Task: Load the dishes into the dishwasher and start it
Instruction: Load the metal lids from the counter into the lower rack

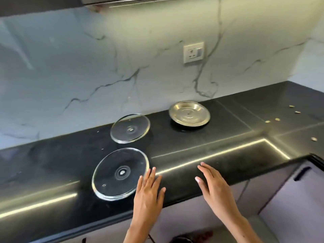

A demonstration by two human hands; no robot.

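Two clear glass plates lie flat on the black countertop (184,142): the near glass plate (120,173) by the front edge and the far glass plate (130,128) behind it. A steel plate (189,113) sits further back to the right. My left hand (148,192) hovers over the counter's front edge with straight fingers, its fingertips just right of the near glass plate's rim. My right hand (212,185) is held flat and apart to the right, holding nothing. No dishwasher is in view.
A marble backsplash with a wall socket (193,52) rises behind the counter. Small crumbs (277,119) lie scattered on the counter's right corner. Pale cabinet fronts with a dark handle (300,173) stand below at the right.
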